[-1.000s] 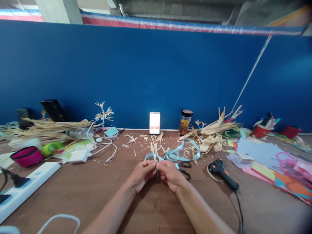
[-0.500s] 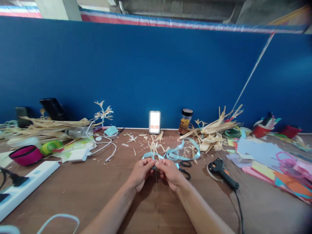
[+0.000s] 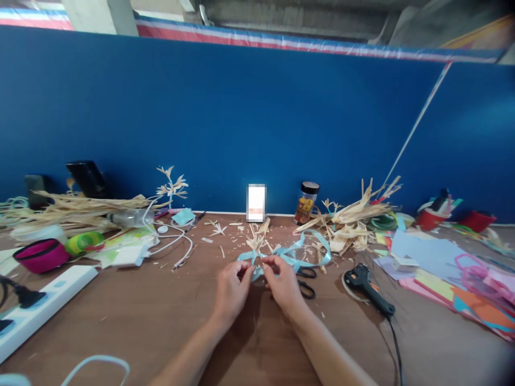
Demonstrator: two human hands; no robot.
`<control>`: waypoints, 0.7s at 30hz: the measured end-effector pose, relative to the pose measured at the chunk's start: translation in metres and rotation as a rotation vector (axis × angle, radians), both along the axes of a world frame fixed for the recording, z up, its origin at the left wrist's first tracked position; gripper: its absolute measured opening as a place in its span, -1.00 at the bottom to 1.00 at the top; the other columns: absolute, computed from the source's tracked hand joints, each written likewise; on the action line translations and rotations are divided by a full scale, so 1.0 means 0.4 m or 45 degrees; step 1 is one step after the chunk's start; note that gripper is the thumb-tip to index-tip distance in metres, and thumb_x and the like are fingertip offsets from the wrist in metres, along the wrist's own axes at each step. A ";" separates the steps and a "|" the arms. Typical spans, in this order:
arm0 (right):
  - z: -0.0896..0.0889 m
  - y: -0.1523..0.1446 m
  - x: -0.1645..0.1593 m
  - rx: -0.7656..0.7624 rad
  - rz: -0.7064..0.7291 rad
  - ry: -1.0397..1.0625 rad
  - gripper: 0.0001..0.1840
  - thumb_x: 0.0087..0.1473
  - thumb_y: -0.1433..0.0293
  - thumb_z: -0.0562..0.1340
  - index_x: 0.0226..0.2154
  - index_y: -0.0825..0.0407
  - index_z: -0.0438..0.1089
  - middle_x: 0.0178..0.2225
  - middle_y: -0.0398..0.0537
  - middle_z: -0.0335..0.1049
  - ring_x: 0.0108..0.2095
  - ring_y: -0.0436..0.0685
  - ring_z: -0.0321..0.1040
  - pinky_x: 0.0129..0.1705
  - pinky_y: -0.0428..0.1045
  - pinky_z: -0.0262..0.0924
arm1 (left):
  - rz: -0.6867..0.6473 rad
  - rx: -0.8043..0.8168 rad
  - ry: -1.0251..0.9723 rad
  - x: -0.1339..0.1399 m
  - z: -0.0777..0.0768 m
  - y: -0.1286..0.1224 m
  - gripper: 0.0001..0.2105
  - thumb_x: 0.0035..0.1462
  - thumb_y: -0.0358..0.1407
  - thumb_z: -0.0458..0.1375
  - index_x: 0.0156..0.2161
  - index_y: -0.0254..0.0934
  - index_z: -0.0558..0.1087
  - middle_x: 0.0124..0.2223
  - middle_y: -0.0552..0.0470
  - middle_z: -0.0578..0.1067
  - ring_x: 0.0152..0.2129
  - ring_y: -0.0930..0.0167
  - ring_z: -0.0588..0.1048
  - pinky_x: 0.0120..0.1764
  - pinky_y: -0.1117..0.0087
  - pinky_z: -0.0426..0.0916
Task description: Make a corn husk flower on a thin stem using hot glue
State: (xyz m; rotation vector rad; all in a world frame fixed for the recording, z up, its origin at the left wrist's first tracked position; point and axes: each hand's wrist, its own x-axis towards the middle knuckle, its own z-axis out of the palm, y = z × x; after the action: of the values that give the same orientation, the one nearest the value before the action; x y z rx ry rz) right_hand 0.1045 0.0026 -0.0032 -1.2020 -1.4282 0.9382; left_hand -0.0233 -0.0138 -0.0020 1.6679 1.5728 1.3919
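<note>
In the middle of the table a pale dried-husk flower [image 3: 255, 244] points away from me, with light blue ribbon [image 3: 298, 252] about its base. My left hand [image 3: 232, 289] pinches the ribbon just below the flower. Close beside it, my right hand [image 3: 284, 285] has thumb and forefinger closed on the ribbon too. The exact grip is partly hidden by the fingers. More ribbon loops away to the right. Black-handled scissors [image 3: 307, 289] lie beside my right hand, their blades out of sight.
A black glue gun [image 3: 369, 289] with its cord lies to the right, near coloured paper [image 3: 418, 252]. Husk bundles [image 3: 352, 222] and a black-lidded jar [image 3: 306, 203] stand behind. At left are a white power strip [image 3: 48, 308], a charger [image 3: 129, 256] and a finished-looking husk stem [image 3: 171, 185].
My hands have moved slightly apart, and more ribbon shows between the fingers. The left hand has turned more upright, while the flower stays nearly in place.
</note>
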 end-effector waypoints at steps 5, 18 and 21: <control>0.023 -0.008 0.000 0.223 -0.096 -0.019 -0.83 -0.04 0.33 0.10 -0.40 0.04 0.35 -0.42 -0.06 0.34 -0.40 0.06 0.24 -0.37 -0.07 0.12 | 0.054 0.077 -0.035 0.009 -0.009 -0.003 -0.86 -0.12 -0.29 0.13 -0.60 -0.28 0.39 -0.60 0.09 0.40 -0.64 0.48 0.30 -0.52 0.52 0.13; -0.004 0.011 -0.001 0.003 0.107 0.243 -0.83 -0.11 0.32 0.17 -0.45 0.10 0.31 -0.50 -0.11 0.32 -0.45 0.02 0.21 -0.36 -0.07 0.13 | 0.002 0.115 0.006 0.017 -0.018 -0.008 -0.85 -0.11 -0.30 0.13 -0.62 -0.27 0.36 -0.60 0.10 0.35 -0.65 0.49 0.26 -0.52 0.51 0.08; -0.006 0.011 -0.003 -0.010 0.111 0.265 -0.83 -0.10 0.32 0.16 -0.44 0.10 0.29 -0.50 -0.13 0.29 -0.46 0.01 0.19 -0.36 -0.08 0.12 | 0.001 0.104 0.012 0.018 -0.018 -0.008 -0.86 -0.11 -0.31 0.13 -0.61 -0.27 0.36 -0.60 0.09 0.35 -0.65 0.49 0.27 -0.52 0.51 0.08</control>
State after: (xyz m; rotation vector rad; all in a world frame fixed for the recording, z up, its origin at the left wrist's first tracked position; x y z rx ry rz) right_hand 0.1033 0.0069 -0.0057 -1.0222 -1.3195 1.0962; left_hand -0.0162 -0.0171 -0.0091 1.7237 1.5406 1.4689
